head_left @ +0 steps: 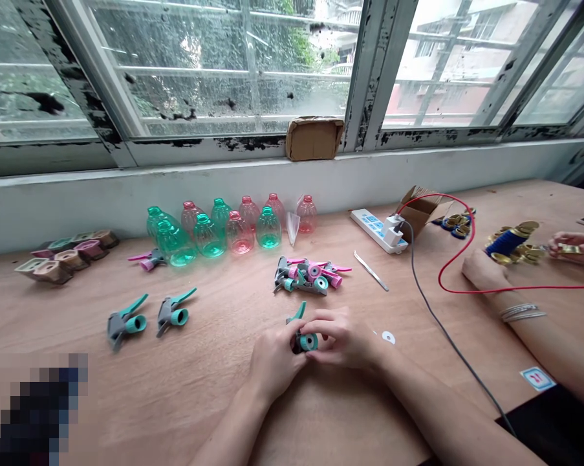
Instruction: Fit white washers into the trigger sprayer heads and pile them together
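My left hand (pixel 276 360) grips a grey and teal trigger sprayer head (pixel 309 342) from its left side. From the right, the fingers of my right hand (pixel 341 338) close around its round teal collar, which shows a white disc inside. Its teal trigger lever (pixel 299 312) sticks up above my fingers, which hide much of the grey body. Just beyond my hands is a pile of grey, pink and teal sprayer heads (pixel 311 276). Two more teal sprayer heads (pixel 174 312) lie to the left. A small white ring (pixel 388 337) rests near my right wrist.
Clear green and pink bottles (pixel 210 237) stand along the wall. Tweezers (pixel 370 270), a power strip (pixel 378 230) and a cardboard box (pixel 418 210) are to the right. A grey cable (pixel 430 307) crosses beside a co-worker's arm (pixel 529 323); that person handles gold-coloured parts.
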The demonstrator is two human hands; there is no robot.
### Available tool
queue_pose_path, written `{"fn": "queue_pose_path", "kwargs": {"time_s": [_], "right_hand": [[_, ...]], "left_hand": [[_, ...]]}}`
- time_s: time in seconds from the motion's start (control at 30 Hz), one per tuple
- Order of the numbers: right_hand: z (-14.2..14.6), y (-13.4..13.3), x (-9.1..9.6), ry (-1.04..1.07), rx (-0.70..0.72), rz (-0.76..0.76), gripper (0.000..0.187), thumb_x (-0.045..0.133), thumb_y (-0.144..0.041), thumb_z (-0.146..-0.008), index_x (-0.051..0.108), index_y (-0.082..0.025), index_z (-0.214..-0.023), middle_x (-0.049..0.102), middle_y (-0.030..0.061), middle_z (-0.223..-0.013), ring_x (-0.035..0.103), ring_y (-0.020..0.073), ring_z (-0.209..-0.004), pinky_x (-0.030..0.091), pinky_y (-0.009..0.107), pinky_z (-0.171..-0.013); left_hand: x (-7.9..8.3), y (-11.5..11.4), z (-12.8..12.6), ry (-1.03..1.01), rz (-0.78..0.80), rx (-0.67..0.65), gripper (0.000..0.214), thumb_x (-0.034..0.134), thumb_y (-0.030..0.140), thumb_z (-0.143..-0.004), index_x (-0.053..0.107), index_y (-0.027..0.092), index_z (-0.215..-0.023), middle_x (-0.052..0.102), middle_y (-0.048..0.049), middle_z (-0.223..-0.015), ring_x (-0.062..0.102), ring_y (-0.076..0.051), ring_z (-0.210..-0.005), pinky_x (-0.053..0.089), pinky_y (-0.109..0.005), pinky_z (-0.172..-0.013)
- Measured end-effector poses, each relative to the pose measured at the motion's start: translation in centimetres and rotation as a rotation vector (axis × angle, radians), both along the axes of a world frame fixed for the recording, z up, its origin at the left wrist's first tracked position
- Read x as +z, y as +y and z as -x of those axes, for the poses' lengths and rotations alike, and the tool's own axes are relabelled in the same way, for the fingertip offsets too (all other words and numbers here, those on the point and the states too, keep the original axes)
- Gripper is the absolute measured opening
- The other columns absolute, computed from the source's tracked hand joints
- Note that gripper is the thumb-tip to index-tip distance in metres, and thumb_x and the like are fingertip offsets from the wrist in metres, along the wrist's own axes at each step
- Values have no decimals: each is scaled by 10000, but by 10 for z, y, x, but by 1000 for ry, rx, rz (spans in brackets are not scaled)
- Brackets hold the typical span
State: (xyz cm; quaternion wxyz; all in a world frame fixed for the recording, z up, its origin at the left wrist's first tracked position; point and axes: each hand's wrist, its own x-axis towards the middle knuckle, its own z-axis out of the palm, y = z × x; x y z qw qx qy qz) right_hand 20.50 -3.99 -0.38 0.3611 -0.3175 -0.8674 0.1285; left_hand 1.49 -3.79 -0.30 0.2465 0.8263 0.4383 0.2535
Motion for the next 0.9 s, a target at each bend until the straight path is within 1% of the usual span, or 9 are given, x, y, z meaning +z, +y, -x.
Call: {"fn": "queue_pose_path", "kwargs": {"time_s": [0.1, 0.2, 0.27, 0.33, 0.4, 0.47, 0.53, 0.67, 0.9], "right_hand": [[-7, 0, 5, 147, 29, -14, 313, 678, -229, -747, 638, -212, -1058, 660, 47, -910, 602, 137, -718, 487, 235, -628], [-22, 2, 10, 296, -71, -49, 309, 684, -197, -741, 646, -210, -1047, 653, 48, -884, 603, 142, -704, 505, 247, -610], [-34, 7, 11, 402, -231, -88, 279, 694, -200, -752, 655, -209, -1028, 659, 58, -915, 614, 151, -720, 519, 267, -633], [-46, 16, 10, 525, -455, -96, 259, 697, -241, -776, 656, -207, -1029, 665, 57, -914, 619, 149, -699, 525, 281, -643], [-56, 26, 7, 618, -670, -49, 282, 688, -314, -797, 654, -201, -1054, 673, 53, -898, 619, 149, -673, 523, 281, -624], [-63, 35, 3, 625, -800, 25, 328, 682, -387, -797, 661, -197, -1063, 686, 54, -900, 618, 154, -665, 513, 275, -599], [-65, 42, -1, 562, -829, 104, 343, 685, -424, -784, 681, -196, -1040, 701, 55, -910, 612, 155, -656, 501, 273, -591], [-65, 46, -7, 432, -788, 244, 302, 694, -406, -765, 700, -199, -985, 718, 37, -839, 600, 150, -619, 481, 269, -593], [-62, 42, -5, 339, -732, 302, 327, 673, -376, -769, 663, -239, -1066, 733, 19, -926, 599, 138, -606, 480, 267, -613]], "left_hand": [[-7, -2, 3, -146, -103, -33, 482, 675, 207, -755, 541, 238, -1217, 443, 82, -598, 439, -104, -524, 340, -207, -532], [-12, -3, 5, -251, -215, -33, 537, 657, 293, -816, 428, 229, -1297, 383, 91, -620, 393, -88, -508, 336, -192, -516], [-12, -3, 6, -265, -236, -25, 506, 620, 294, -852, 399, 239, -1304, 387, 88, -642, 384, -80, -510, 340, -187, -522], [-11, -2, 6, -262, -211, -18, 460, 576, 268, -882, 390, 245, -1302, 383, 88, -648, 380, -75, -507, 339, -185, -523], [-10, -2, 4, -259, -173, -21, 444, 553, 253, -893, 382, 246, -1303, 377, 89, -646, 383, -74, -506, 337, -185, -520], [-10, -1, 3, -251, -153, -32, 439, 546, 248, -896, 382, 248, -1303, 376, 89, -646, 390, -75, -510, 338, -187, -523], [-9, -1, 2, -237, -149, -42, 429, 543, 248, -897, 390, 251, -1298, 380, 88, -648, 393, -76, -514, 341, -190, -528], [-10, -1, 1, -222, -139, -40, 403, 533, 247, -901, 405, 249, -1283, 379, 86, -645, 394, -82, -519, 340, -197, -531], [-8, 0, 1, -198, -80, -44, 388, 524, 269, -900, 430, 239, -1275, 396, 77, -653, 411, -93, -536, 345, -213, -544]]}}
